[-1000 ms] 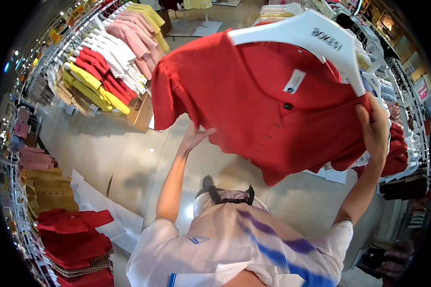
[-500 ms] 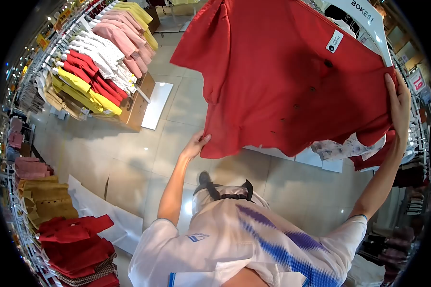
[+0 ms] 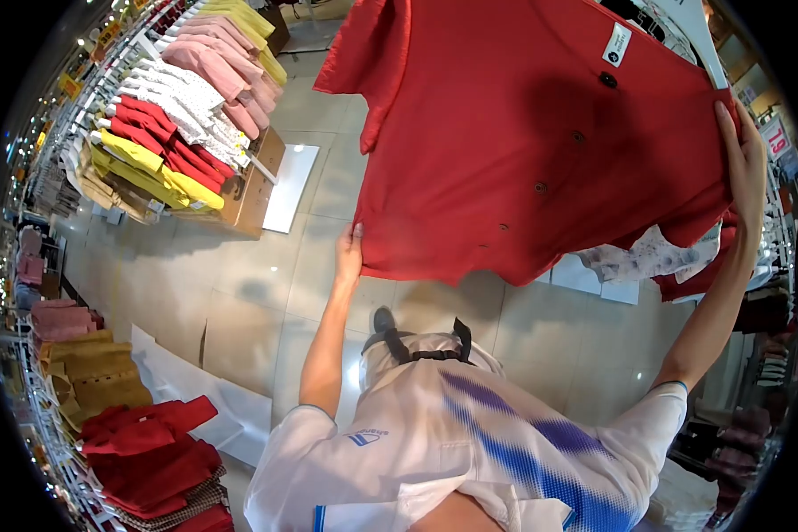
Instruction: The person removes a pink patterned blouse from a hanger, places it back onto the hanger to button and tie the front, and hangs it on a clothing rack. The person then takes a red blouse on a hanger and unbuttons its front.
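Note:
A red short-sleeved blouse (image 3: 488, 151) with dark buttons is spread out in front of me, hung on a white hanger (image 3: 699, 40). My left hand (image 3: 349, 253) pinches its lower left corner between thumb and fingers. On the other side, my right hand (image 3: 745, 168) is closed on the blouse's edge near the hanger's end, with the fingers partly behind the cloth. A white label (image 3: 616, 44) shows at the neckline. The hanger's hook is out of view.
To the left, a rack holds yellow shirts (image 3: 142, 173), white patterned shirts (image 3: 177, 102) and pink shirts (image 3: 208, 58). Folded red clothes (image 3: 151, 452) lie at lower left beside a white platform (image 3: 204, 395). Behind the blouse hangs a pale patterned garment (image 3: 656, 257). A price sign (image 3: 778, 140) stands at right.
The blouse has come a little closer, its lower left corner shifting left and up with my left hand. Its front is stretched flatter, showing the buttons more clearly. My right hand keeps its hold.

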`<action>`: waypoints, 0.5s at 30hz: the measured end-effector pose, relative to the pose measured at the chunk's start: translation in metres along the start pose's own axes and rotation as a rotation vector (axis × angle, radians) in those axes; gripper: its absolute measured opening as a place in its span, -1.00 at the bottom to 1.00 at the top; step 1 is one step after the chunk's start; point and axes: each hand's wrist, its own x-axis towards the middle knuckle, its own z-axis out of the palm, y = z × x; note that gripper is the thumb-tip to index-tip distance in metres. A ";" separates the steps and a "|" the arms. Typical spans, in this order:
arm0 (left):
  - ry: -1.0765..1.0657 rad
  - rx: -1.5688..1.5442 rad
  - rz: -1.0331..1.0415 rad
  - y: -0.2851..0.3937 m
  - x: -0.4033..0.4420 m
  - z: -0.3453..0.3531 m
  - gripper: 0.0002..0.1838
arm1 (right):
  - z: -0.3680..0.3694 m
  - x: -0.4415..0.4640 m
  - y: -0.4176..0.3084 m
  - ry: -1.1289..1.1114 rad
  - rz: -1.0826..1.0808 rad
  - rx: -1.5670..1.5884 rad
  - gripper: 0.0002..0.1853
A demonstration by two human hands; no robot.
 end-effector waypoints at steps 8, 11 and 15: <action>-0.071 0.146 0.058 -0.011 0.028 -0.036 -0.72 | 0.003 0.002 -0.005 0.045 -0.084 -0.013 -0.54; -0.087 0.104 -0.035 0.011 0.019 -0.034 -0.75 | 0.004 0.000 -0.012 0.009 -0.042 -0.011 -0.54; -0.051 0.070 -0.035 -0.006 0.027 -0.037 -0.72 | 0.005 0.002 -0.007 0.033 -0.058 0.060 -0.55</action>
